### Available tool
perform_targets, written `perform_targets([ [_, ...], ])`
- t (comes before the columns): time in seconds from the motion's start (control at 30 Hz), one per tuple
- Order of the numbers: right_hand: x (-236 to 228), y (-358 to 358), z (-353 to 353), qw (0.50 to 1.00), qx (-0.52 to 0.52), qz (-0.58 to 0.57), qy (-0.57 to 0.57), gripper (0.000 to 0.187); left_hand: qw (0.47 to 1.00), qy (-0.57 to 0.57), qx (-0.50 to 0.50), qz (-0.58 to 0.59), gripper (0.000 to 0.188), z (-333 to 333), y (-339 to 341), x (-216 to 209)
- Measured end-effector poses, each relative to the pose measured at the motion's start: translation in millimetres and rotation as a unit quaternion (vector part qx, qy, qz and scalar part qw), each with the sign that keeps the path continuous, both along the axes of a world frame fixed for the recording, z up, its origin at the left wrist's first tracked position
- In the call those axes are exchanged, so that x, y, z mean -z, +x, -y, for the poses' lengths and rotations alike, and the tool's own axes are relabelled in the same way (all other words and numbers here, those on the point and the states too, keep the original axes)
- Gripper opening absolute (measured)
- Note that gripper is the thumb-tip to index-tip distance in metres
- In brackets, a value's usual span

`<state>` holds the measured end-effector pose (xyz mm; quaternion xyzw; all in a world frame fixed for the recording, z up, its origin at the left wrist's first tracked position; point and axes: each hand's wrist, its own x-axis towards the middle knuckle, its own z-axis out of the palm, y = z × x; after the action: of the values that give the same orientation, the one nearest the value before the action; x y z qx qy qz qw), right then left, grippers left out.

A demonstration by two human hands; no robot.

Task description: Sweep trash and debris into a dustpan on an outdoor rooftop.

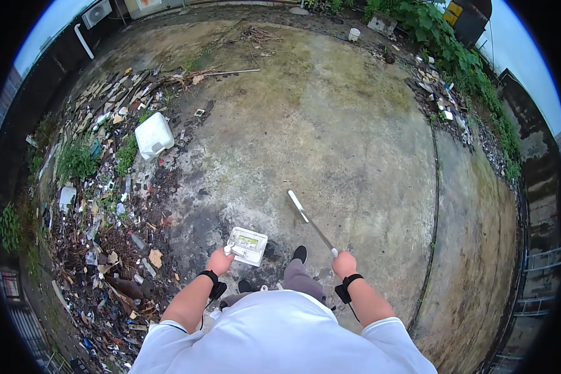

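Observation:
My left hand [219,260] is closed at the left edge of a white rectangular plastic container [249,245], which has a yellow-green patch and dark marks on its face. It hangs low in front of me, left of my feet; whether it touches the ground I cannot tell. My right hand [343,264] wraps round the near end of a long thin pole [320,234]. The pole slants away to the left and ends in a narrow white head [297,204] above the concrete. The kind of tool is not plain. Dark bands circle both wrists.
Loose rubbish [106,249] and weeds cover the left side, with a large white plastic jerrycan [154,135] at the pile's edge. Stained concrete [355,143] stretches ahead. A white bucket [354,34] stands far off. Debris [442,103] and green plants [455,53] line the far right wall.

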<state>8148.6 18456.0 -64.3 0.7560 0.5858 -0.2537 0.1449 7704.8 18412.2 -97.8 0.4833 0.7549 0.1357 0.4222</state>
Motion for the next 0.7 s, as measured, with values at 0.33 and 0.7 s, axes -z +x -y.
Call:
perform_targets([
  [0.33, 1, 70, -135, 0.997, -0.026, -0.062, -0.032, 0.023, 0.991, -0.019, -0.109, -0.079, 0.033, -100, 29, -41],
  [0.7, -4, 130, -256, 0.999, -0.015, -0.033, 0.005, 0.022, 0.998, 0.024, -0.041, -0.050, 0.034, -247, 88, -32],
])
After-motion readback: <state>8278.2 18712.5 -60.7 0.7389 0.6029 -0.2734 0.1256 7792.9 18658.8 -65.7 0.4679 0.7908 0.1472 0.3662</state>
